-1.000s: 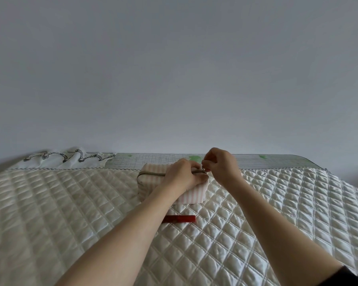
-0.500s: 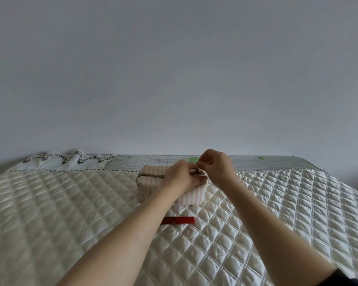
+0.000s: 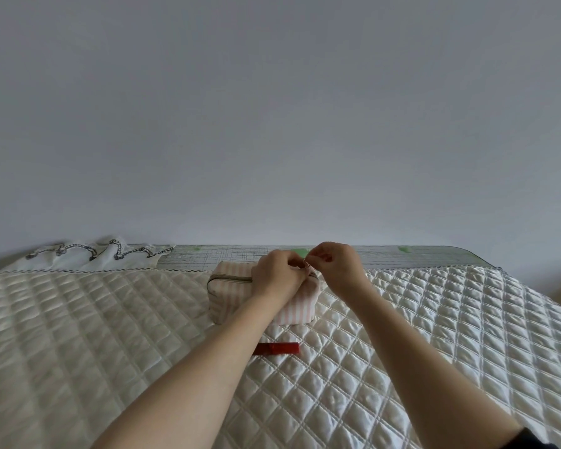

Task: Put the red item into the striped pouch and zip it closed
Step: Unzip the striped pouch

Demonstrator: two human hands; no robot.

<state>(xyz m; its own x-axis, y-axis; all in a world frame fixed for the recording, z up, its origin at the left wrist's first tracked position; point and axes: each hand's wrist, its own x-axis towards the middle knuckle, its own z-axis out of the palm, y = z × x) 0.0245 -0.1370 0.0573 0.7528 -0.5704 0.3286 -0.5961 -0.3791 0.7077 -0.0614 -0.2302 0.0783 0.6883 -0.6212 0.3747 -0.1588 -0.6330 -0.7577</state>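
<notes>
A pink-and-white striped pouch (image 3: 230, 293) with a grey-green zipper stands on the quilted white cover (image 3: 110, 335). My left hand (image 3: 277, 277) presses on the pouch's top near its right end. Just beside it, my right hand (image 3: 336, 265) pinches the small zipper pull at that right end. A red oblong item (image 3: 280, 348) lies flat on the cover in front of the pouch, partly hidden by my left forearm.
A gridded cutting mat (image 3: 227, 254) with green marks runs along the back edge by the wall. A white cloth with dark rope trim (image 3: 94, 256) is bunched at the back left. Quilted cover spreads wide on both sides.
Both hands have shifted slightly left along the pouch's top, the right hand's fingers staying on the zipper pull. The red item has not moved.
</notes>
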